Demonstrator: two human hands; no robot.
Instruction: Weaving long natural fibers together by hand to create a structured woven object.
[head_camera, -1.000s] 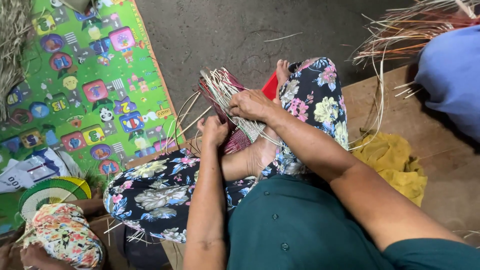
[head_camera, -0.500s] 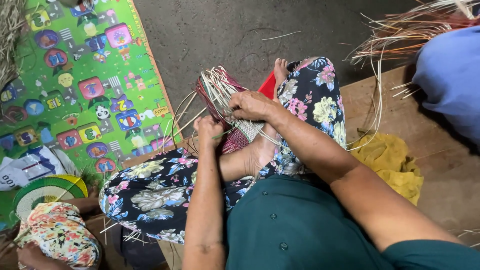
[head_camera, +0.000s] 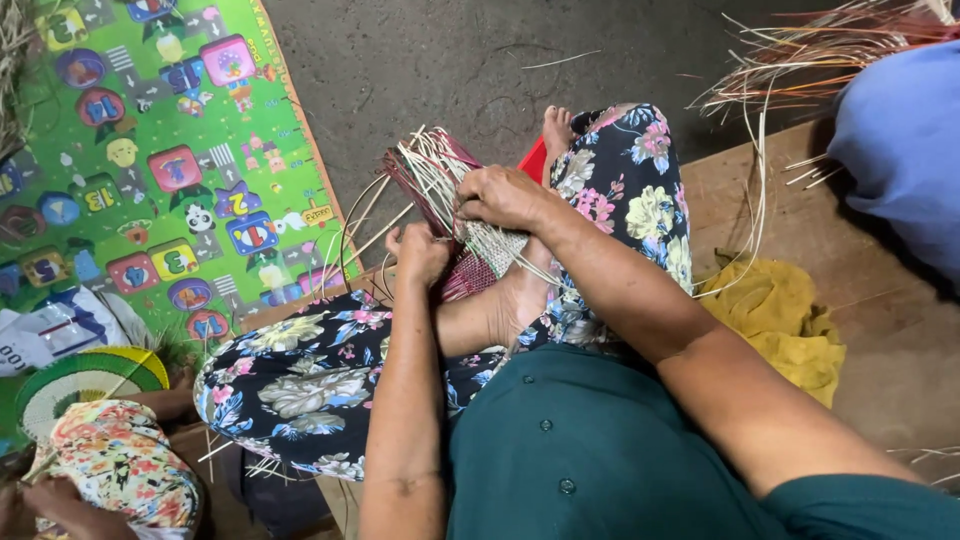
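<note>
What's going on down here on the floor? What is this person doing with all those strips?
A person sits cross-legged in flowered trousers, weaving a small mat of pale and reddish strips that rests against their foot. The right hand presses on top of the weave where loose strips fan out; the left hand grips strips at its lower edge. A yellow cloth lies on the wooden board to the right, a green play mat on the left.

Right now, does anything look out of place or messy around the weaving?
Nothing looks damaged. Loose strips lie scattered on the floor at the upper right, and a yellow cloth sits crumpled beside the knee. Both hands, left and right, grip the woven piece.
</note>
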